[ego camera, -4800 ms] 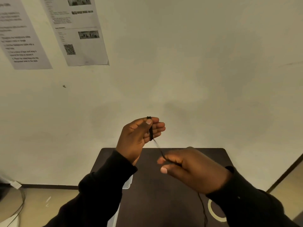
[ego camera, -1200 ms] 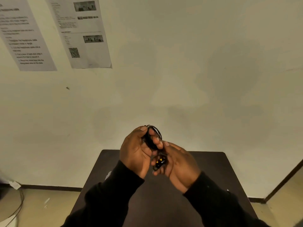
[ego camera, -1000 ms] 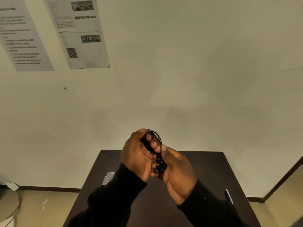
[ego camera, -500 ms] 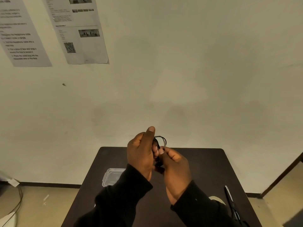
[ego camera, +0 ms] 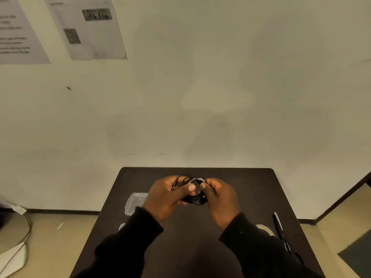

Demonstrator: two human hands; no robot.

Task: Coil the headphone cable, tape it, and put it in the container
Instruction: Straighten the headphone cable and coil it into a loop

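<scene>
The black headphone cable (ego camera: 195,180) is gathered into a small coil held between both hands above the dark table (ego camera: 241,187). My left hand (ego camera: 167,199) pinches the coil's left side with thumb and fingers. My right hand (ego camera: 219,197) grips its right side, where a dark earpiece with a yellow dot (ego camera: 203,197) shows. A clear plastic container (ego camera: 135,201) lies on the table just left of my left hand, partly hidden by it. A roll of tape (ego camera: 266,229) sits at the right, half hidden by my right sleeve.
Black scissors (ego camera: 281,231) lie near the table's right edge. Printed sheets (ego camera: 88,29) hang on the wall behind. Cables and a white object (ego camera: 14,255) are on the floor at the left.
Both hands have come down from in front of the wall to just over the table and moved slightly apart, spreading the coil. The view tilted down, showing container, tape and scissors.
</scene>
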